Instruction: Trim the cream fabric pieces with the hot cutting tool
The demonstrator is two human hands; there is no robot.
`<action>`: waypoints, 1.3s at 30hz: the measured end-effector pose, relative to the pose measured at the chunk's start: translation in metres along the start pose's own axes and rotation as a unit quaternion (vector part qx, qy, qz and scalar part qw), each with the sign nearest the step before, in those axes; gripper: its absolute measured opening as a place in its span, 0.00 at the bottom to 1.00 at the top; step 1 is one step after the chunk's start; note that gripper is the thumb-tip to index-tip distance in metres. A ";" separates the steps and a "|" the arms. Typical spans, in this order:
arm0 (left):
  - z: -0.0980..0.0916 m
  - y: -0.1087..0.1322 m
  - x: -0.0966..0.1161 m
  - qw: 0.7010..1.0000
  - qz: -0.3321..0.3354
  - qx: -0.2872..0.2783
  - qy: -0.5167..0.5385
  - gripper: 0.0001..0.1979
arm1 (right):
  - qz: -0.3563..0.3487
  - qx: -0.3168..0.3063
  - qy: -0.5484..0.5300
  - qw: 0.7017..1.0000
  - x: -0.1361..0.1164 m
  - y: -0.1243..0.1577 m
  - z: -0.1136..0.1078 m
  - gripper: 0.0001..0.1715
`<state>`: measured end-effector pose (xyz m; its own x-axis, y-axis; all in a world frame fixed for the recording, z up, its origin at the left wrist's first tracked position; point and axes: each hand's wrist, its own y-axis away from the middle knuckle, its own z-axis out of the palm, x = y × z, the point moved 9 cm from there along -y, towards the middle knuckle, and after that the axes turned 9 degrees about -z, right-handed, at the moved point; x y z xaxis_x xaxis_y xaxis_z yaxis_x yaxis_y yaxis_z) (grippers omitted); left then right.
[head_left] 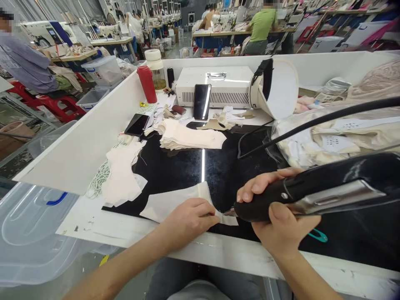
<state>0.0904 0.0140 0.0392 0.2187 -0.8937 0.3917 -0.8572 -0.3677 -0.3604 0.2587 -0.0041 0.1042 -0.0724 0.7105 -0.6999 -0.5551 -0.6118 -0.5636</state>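
White fabric [170,202] beneath left hand [191,217], near right hand [279,229].

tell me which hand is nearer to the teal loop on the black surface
Right. The right hand, gripping the black tool, is close by, just left of the teal loop; the left hand is farther left, at the white fabric.

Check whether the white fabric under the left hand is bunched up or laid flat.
Laid mostly flat: the white fabric shows a broad, smooth face on the black work surface; the left hand hides part.
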 end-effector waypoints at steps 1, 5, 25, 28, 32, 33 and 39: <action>-0.001 0.000 0.001 1.000 0.001 0.005 0.003 0.12 | -0.001 -0.001 0.003 1.000 0.000 0.000 0.000 0.25; -0.007 -0.002 0.004 1.000 0.009 0.027 0.011 0.12 | -0.002 -0.002 0.014 1.000 -0.001 0.002 0.001 0.24; -0.008 -0.001 0.002 1.000 0.010 0.024 0.011 0.12 | 0.001 0.029 0.043 0.999 -0.009 -0.001 -0.013 0.23; -0.008 -0.002 0.002 1.000 0.007 0.024 0.012 0.12 | 0.003 0.036 0.031 0.999 -0.011 0.000 -0.010 0.24; -0.006 -0.003 0.002 1.000 0.006 0.018 0.014 0.13 | -0.002 0.014 0.019 1.000 -0.012 0.005 -0.003 0.25; -0.006 -0.003 0.002 1.000 0.004 0.015 0.015 0.13 | 0.000 0.006 0.020 1.000 -0.011 0.007 -0.001 0.25; -0.002 -0.001 -0.001 1.000 -0.003 -0.005 0.015 0.10 | 0.009 -0.013 0.015 1.000 -0.006 0.013 0.001 0.23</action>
<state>0.0905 0.0156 0.0412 0.2094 -0.8835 0.4191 -0.8609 -0.3698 -0.3495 0.2506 -0.0162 0.1019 -0.0573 0.6884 -0.7231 -0.5318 -0.6340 -0.5615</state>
